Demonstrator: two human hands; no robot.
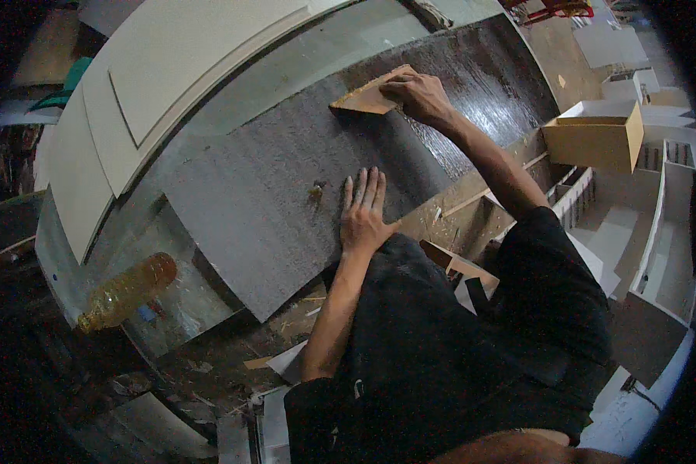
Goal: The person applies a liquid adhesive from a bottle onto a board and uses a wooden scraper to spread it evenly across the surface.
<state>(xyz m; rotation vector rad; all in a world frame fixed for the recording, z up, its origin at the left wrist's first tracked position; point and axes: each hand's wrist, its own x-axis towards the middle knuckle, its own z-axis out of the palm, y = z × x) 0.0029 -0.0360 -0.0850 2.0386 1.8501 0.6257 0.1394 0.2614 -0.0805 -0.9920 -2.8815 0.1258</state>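
Note:
A long dark grey sheet (243, 209) lies across the work table. Its right part is darker and has a wet-looking shine, while its left part looks dull. My right hand (419, 97) grips a flat, roughly triangular piece of board (367, 97) by its right end. A yellowish crust runs along the upper edge of that board, and its lower edge is at or close to the sheet's surface. My left hand (365, 213) lies flat near the sheet's front edge, fingers stretched forward. A small brown blob (315, 193) sits on the sheet left of these fingers.
Pale panels (185, 58) are stacked along the table's far left. A clear bottle of amber liquid (127, 292) lies at the table's left corner. To the right stand an open wooden box (595, 139) and white cabinet parts (665, 232). Offcuts (286, 359) litter the floor below.

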